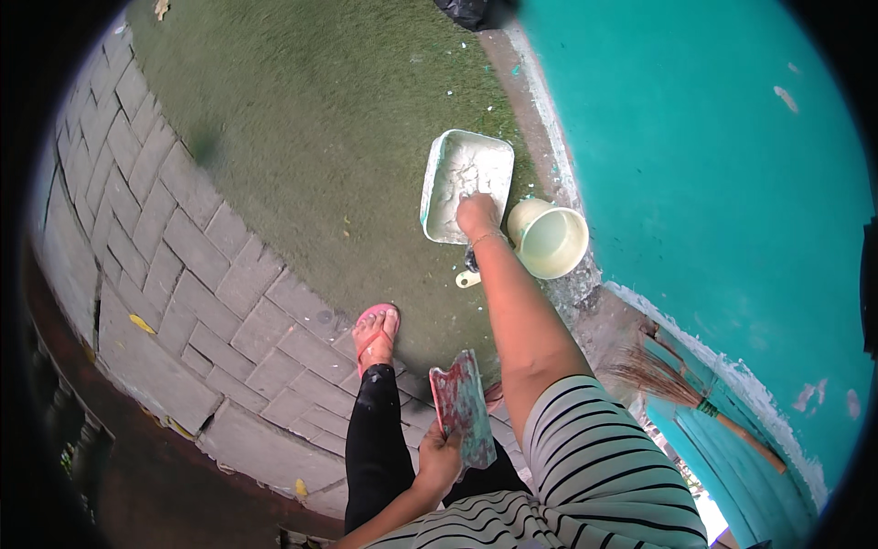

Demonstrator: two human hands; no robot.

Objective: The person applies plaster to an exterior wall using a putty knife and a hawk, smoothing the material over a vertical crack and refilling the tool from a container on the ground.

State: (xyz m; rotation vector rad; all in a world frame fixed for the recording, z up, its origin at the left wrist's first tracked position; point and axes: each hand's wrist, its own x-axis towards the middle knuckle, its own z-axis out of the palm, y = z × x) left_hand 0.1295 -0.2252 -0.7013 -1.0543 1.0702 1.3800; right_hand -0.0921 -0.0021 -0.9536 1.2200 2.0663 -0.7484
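Observation:
My right arm stretches forward, and my right hand (pixel 477 216) is down in a white rectangular basin (pixel 427 197) of thick white paste (pixel 468 166). Its fingers are curled together at the paste; what they hold, if anything, is hidden. Close to my body, my left hand (pixel 440 457) grips a flat red board (pixel 463 407) smeared with grey and teal, thumb on its face. Beside the basin stands a cream pail (pixel 551 242) with pale liquid inside. A cream handle end with a hole (pixel 467 279) shows next to my right forearm; the rest of it is mostly hidden.
A teal wall (pixel 686 146) rises on the right, with a rough white strip along its base. A broom (pixel 704 403) leans there. Green turf (pixel 320 119) meets grey pavers (pixel 210 284) on the left. A black bag (pixel 466 11) lies at the far end.

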